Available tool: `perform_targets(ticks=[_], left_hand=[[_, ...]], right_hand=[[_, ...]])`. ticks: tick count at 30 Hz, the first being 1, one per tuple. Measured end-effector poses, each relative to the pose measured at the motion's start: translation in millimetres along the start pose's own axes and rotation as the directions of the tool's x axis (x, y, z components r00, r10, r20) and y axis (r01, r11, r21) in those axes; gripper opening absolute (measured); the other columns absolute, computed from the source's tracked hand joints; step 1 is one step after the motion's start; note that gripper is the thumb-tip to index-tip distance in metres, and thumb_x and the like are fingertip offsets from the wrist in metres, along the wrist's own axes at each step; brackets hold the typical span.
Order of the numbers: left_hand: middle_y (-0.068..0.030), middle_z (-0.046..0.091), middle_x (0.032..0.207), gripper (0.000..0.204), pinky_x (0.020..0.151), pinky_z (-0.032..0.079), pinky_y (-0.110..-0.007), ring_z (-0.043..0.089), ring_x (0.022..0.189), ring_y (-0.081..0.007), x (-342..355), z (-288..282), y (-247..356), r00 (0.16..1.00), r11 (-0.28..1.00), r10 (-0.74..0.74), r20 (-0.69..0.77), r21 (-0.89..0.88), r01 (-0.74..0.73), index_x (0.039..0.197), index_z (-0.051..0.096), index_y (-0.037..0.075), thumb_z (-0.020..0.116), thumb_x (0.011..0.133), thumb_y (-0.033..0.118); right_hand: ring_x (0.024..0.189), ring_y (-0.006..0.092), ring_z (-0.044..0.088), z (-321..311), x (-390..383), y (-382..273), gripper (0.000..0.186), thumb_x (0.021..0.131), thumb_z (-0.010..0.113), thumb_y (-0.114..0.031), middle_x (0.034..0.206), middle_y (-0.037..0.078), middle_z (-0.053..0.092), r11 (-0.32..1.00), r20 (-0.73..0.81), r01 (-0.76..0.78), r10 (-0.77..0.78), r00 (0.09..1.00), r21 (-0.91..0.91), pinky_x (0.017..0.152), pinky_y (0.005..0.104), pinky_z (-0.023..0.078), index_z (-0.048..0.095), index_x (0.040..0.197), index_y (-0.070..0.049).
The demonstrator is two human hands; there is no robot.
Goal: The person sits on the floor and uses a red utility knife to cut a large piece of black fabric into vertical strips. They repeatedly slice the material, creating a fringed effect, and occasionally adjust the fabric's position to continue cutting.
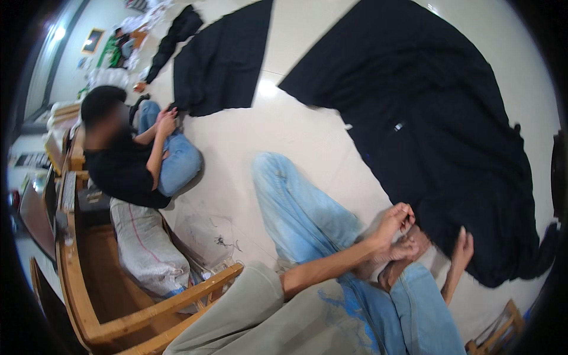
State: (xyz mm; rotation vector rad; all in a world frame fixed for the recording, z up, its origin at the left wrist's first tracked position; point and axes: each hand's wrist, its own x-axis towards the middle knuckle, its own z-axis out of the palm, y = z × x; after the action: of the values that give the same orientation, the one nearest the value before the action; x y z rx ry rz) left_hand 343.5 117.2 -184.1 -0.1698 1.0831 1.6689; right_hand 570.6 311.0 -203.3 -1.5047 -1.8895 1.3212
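Note:
A large sheet of black cloth (438,118) spreads over the floor on the right, its near edge reaching my crossed legs. My left hand (395,226) is raised just beside that edge, above my bare feet (408,251). Its thumb and fingers are pinched together, and anything between them is too small to make out. Farther right, my right hand (463,248) is at the near edge of the cloth with its fingers closed on it. A small pale tag (398,126) lies on the cloth's surface.
At left, another person (127,148) sits on the pale tiled floor (228,160), hands at a second black cloth (222,65). Nearby are a wooden frame (171,305), a stuffed white woven sack (145,248) and loose dark threads (226,242). A wooden piece (500,328) stands lower right.

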Motion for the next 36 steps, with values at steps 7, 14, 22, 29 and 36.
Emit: perform_targets(ticks=[7,14,22,29,36], left_hand=[[-0.0124,0.066,0.081,0.025,0.067,0.050,-0.037,0.062,0.077,-0.0247,6,15,12,0.955,0.555,0.251,-0.156,0.831,-0.010,0.109,0.055,0.006,0.053,0.103,0.031],[-0.0160,0.069,0.088,0.077,0.070,0.055,-0.041,0.067,0.085,-0.0322,40,18,2,0.861,-0.209,0.471,0.194,0.972,-0.105,0.156,0.031,0.008,0.058,0.097,0.049],[-0.0221,0.067,0.106,0.069,0.081,0.055,-0.049,0.067,0.100,-0.0392,114,4,78,0.824,-0.115,0.533,0.192,0.981,-0.154,0.147,0.045,0.009,0.061,0.094,0.051],[-0.0207,0.071,0.110,0.043,0.088,0.052,-0.051,0.067,0.106,-0.0403,170,-29,188,0.766,-0.013,0.627,0.142,0.985,-0.172,0.131,0.061,0.009,0.061,0.096,0.034],[-0.0206,0.068,0.103,0.022,0.085,0.048,-0.045,0.063,0.095,-0.0376,102,-52,123,0.652,0.268,0.759,-0.012,0.917,-0.295,0.115,0.060,0.000,0.058,0.100,0.016]], right_hand=[[0.089,0.0198,0.066,-7,28,20,0.034,0.103,0.062,-0.034,0.102,0.013,0.070,0.874,-0.263,0.162,-0.308,0.914,-0.458,0.077,0.0309,0.051,0.059,0.113,-0.002],[0.090,0.0303,0.074,-46,24,47,0.047,0.096,0.066,-0.049,0.103,0.016,0.075,0.881,-0.710,-0.176,-0.220,0.668,-0.439,0.070,0.0393,0.056,0.063,0.126,-0.013],[0.100,0.0330,0.071,-47,40,75,0.060,0.095,0.065,-0.054,0.115,0.021,0.071,0.837,-0.592,-0.146,-0.238,0.770,-0.527,0.078,0.0414,0.054,0.058,0.136,-0.010],[0.083,0.0270,0.063,9,100,-14,0.063,0.090,0.075,-0.037,0.089,0.011,0.063,0.880,-0.359,0.092,-0.283,0.889,-0.466,0.076,0.0427,0.050,0.047,0.140,-0.011],[0.058,0.0166,0.051,-50,8,37,0.056,0.089,0.076,-0.019,0.064,0.003,0.049,0.897,-0.366,0.037,-0.217,0.905,-0.441,0.061,0.0329,0.046,0.048,0.136,-0.006]])
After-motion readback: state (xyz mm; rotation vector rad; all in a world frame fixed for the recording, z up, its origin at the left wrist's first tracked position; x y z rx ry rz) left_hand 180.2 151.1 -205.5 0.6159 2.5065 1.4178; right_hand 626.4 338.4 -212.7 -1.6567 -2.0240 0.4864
